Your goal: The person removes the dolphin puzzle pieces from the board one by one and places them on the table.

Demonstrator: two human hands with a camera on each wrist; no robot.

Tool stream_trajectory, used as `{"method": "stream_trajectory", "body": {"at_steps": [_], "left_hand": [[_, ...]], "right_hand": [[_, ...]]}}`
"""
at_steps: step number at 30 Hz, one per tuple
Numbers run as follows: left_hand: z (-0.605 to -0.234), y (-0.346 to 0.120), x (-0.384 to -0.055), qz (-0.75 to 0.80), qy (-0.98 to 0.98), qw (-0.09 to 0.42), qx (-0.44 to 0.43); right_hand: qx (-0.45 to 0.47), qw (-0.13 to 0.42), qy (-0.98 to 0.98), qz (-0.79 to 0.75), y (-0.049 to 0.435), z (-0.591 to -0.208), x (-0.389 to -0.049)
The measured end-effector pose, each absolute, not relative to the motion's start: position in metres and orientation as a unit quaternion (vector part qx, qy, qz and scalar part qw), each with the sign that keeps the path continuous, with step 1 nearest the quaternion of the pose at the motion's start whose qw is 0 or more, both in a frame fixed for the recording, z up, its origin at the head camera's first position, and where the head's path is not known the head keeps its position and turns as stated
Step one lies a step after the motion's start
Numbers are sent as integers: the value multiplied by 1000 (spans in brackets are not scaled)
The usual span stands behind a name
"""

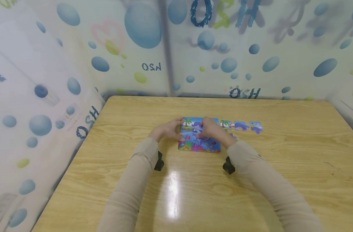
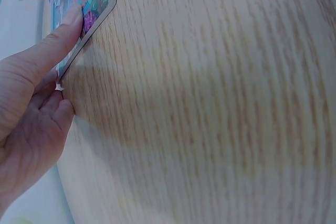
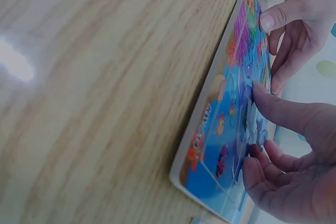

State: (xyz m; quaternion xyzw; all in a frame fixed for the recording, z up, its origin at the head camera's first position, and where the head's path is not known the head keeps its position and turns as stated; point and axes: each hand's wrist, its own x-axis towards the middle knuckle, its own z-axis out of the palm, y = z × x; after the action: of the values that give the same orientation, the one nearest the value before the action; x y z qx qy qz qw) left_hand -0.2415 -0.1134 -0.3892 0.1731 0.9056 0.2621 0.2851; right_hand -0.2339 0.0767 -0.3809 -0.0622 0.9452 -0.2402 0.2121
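Observation:
A colourful sea-scene jigsaw board [image 1: 215, 146] lies flat on the table, with a palm tree, coral and fish printed on it. At its left edge my left hand [image 1: 167, 129] holds the board, thumb [image 2: 68, 22] on the printed face and the other fingers along the edge. Over the board's middle, my right hand [image 1: 213, 129] pinches a purple-grey puzzle piece [image 3: 259, 129] between thumb and fingers. The piece is partly hidden by those fingers, and I cannot tell whether it sits flush in the board.
Loose puzzle pieces lie right of the board: a palm-tree piece [image 1: 225, 123], a purple dolphin piece [image 1: 240, 125] and a light-blue piece [image 1: 256, 126]. Another is partly hidden by the right wrist. The wooden table [image 1: 106, 161] meets a bubble-patterned wall [image 1: 182, 58] behind.

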Motion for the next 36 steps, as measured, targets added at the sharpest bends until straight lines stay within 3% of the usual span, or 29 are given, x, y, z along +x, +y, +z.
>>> {"method": "stream_trajectory", "body": {"at_steps": [22,26,36], "left_hand": [[-391,-113,-240,282,899,292,165],[-390,-113,-238,274,901,292,169],[-390,-113,-241,274,902,285,173]], "right_hand": [[-44,199,899,-388,94,-381,-229],[-29,217,879,-423,105,-380,-229],[-19,202,881,-427,153,-376,-228]]}}
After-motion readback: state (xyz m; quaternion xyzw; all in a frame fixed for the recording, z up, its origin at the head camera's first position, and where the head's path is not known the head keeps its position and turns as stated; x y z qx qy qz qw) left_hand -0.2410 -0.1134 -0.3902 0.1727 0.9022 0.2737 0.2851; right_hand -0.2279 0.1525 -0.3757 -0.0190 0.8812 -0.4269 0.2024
